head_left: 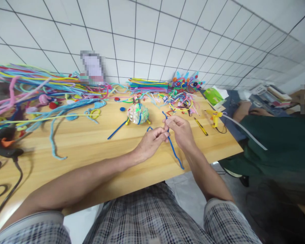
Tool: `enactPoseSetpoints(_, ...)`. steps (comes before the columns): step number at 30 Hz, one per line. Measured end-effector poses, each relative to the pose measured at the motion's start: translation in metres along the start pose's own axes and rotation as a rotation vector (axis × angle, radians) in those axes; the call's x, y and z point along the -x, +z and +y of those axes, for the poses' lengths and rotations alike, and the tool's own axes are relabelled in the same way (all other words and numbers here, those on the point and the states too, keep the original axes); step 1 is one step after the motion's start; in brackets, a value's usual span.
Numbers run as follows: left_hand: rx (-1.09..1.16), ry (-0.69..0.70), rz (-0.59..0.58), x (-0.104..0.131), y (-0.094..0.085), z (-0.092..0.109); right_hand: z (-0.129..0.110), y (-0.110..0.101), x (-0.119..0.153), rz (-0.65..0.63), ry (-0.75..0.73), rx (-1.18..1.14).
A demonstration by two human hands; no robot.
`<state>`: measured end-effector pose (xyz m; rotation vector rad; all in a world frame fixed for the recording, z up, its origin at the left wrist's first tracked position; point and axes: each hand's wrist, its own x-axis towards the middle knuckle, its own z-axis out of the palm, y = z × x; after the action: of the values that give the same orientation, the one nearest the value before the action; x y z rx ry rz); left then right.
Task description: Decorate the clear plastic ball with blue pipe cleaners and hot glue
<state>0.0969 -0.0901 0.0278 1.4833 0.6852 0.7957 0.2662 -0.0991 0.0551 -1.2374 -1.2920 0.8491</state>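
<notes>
A dark blue pipe cleaner runs through the fingers of both hands, its long end trailing down toward the table's front edge. My left hand is closed in a pinch on it. Just above and to the right, my right hand pinches the same strand, with a short end sticking out past the fingertips. Beyond the hands stands a round decorated ball with colourful bits on it, a blue band round it and yellow feet. A straight blue stick-like piece lies to its left.
Heaps of coloured pipe cleaners cover the table's left and back. A yellow utility knife and a yellow glue gun lie at right. Another glue gun, dark with an orange trigger, is at left. A co-worker sits at right.
</notes>
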Motion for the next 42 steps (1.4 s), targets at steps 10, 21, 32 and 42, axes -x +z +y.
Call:
enactPoseSetpoints(10,0.201,-0.074,0.063,-0.001,-0.042,0.005,0.003,-0.021,-0.014,-0.310,-0.666,0.902)
enactPoseSetpoints(21,0.426,-0.137,0.256,0.004,-0.034,-0.017,0.013,-0.030,0.012,0.210,-0.605,0.852)
enactPoseSetpoints(32,0.239,-0.282,0.023,0.012,-0.014,-0.021,0.039,0.006,0.010,0.014,0.301,-0.184)
enactPoseSetpoints(42,0.142,-0.101,0.179,0.015,-0.015,-0.022,0.046,0.008,0.012,0.016,0.331,-0.288)
